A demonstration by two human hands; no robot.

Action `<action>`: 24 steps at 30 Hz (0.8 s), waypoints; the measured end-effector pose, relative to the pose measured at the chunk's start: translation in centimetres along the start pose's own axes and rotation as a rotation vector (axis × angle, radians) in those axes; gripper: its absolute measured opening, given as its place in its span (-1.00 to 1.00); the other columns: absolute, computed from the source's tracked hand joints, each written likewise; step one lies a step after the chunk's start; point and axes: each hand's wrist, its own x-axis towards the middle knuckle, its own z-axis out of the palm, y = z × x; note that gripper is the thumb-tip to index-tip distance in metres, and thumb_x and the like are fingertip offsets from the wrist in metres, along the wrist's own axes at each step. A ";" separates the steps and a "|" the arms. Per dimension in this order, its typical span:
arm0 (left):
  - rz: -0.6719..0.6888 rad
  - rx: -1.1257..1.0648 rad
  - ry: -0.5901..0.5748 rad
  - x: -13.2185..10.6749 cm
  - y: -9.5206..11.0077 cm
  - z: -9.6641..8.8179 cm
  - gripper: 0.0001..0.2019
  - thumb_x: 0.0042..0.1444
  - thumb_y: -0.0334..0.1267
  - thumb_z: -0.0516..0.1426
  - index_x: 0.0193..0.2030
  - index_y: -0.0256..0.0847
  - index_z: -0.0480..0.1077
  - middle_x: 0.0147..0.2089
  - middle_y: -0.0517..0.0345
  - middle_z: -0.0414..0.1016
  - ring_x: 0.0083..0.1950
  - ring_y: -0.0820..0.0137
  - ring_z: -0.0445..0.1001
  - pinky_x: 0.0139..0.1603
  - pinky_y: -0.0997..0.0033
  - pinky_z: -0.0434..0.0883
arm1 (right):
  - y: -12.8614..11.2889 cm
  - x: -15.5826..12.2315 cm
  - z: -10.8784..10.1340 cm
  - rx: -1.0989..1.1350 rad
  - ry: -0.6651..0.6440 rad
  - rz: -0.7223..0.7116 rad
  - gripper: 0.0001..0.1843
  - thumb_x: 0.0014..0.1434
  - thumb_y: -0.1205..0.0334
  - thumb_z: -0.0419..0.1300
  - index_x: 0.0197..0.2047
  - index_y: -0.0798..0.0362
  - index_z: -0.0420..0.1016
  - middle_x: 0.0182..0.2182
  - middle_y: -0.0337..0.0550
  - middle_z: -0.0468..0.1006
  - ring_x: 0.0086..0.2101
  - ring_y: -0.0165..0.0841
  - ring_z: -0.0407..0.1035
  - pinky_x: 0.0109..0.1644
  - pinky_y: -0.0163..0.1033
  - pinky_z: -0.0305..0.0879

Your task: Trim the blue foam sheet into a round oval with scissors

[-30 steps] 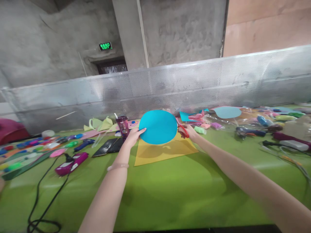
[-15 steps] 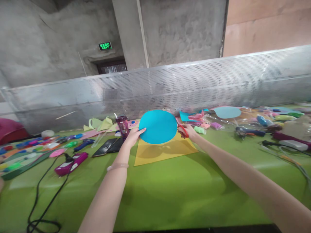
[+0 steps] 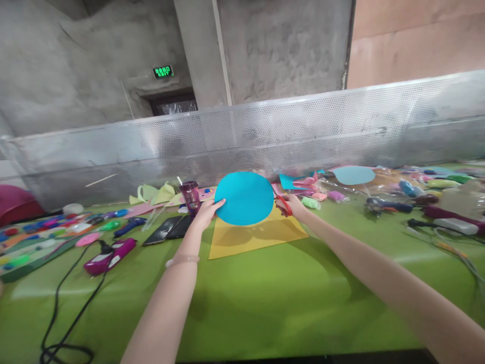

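Note:
A rounded sheet of blue paper (image 3: pixel 244 198) is held up in front of me, facing my view. My left hand (image 3: pixel 207 211) pinches its left edge, thumb on the near face. At its right edge, my right hand (image 3: pixel 293 208) is closed around red-handled scissors (image 3: pixel 285 205). The scissor blades lie close to the paper's rim; I cannot tell if they touch it. Beneath the blue paper, a yellow sheet (image 3: pixel 246 242) lies on the green table cover (image 3: pixel 265 303), with the hands' shadow over it.
Behind my left hand stands a purple cup (image 3: pixel 190 197) with a straw, near a dark phone-like object (image 3: pixel 163 231). A magenta power strip (image 3: pixel 109 256) with a black cable lies left. Craft supplies and bagged clay (image 3: pixel 310 203) line the back, before a perforated metal panel (image 3: pixel 303 126).
The blue paper and the scissors have shifted very slightly left relative to the yellow sheet. Both hands keep their grips.

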 end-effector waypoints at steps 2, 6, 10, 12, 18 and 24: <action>0.006 0.003 0.002 0.1 0.0 -0.1 -0.59 -0.22 -0.12 0.28 -0.20 -0.25 0.43 -0.08 -0.05 0.48 -0.09 0.19 0.46 -0.18 0.27 0.46 | 0.1 0.0 0.0 -0.004 -0.008 -0.002 -0.86 -0.05 0.23 0.13 -0.52 0.14 0.35 -0.78 -0.32 0.25 -0.76 -0.54 0.14 -0.68 -0.41 0.15; 0.033 0.018 0.024 0.3 -0.1 -0.4 -0.57 -0.25 -0.09 0.28 -0.20 -0.24 0.43 -0.09 -0.04 0.49 -0.11 0.19 0.47 -0.18 0.28 0.45 | 0.0 -0.1 0.0 0.007 0.000 0.021 -0.86 -0.06 0.22 0.15 -0.48 0.14 0.36 -0.75 -0.30 0.29 -0.75 -0.53 0.17 -0.67 -0.39 0.18; 0.026 0.041 0.056 0.0 0.0 -0.5 -0.57 -0.27 -0.07 0.29 -0.24 -0.25 0.45 -0.15 -0.05 0.52 -0.17 0.20 0.49 -0.25 0.30 0.46 | -0.2 -0.2 -0.3 -0.014 -0.004 0.014 -0.80 -0.06 0.18 0.17 -0.57 0.13 0.31 -0.77 -0.29 0.27 -0.73 -0.51 0.20 -0.69 -0.41 0.16; 0.019 0.046 0.067 -0.2 0.2 -0.5 -0.58 -0.28 -0.07 0.29 -0.25 -0.26 0.45 -0.16 -0.05 0.52 -0.20 0.20 0.50 -0.30 0.32 0.46 | -0.2 -0.2 -0.4 -0.013 -0.020 0.025 -0.78 -0.06 0.17 0.16 -0.59 0.12 0.29 -0.77 -0.28 0.28 -0.73 -0.51 0.20 -0.70 -0.41 0.16; 0.004 0.052 0.066 -0.5 0.5 -0.3 -0.59 -0.28 -0.07 0.29 -0.27 -0.26 0.46 -0.18 -0.05 0.53 -0.20 0.21 0.50 -0.30 0.34 0.46 | 0.1 0.0 -0.4 0.002 -0.067 0.076 -0.88 -0.09 0.27 0.13 -0.56 0.12 0.30 -0.77 -0.32 0.28 -0.75 -0.53 0.16 -0.68 -0.40 0.18; -0.014 0.027 0.061 -0.6 0.6 -0.1 -0.58 -0.29 -0.10 0.30 -0.25 -0.26 0.46 -0.17 -0.05 0.52 -0.18 0.19 0.49 -0.28 0.30 0.47 | 0.2 0.0 -0.2 -0.004 -0.066 0.066 -0.93 -0.10 0.31 0.11 -0.55 0.13 0.31 -0.76 -0.33 0.28 -0.74 -0.53 0.17 -0.66 -0.40 0.19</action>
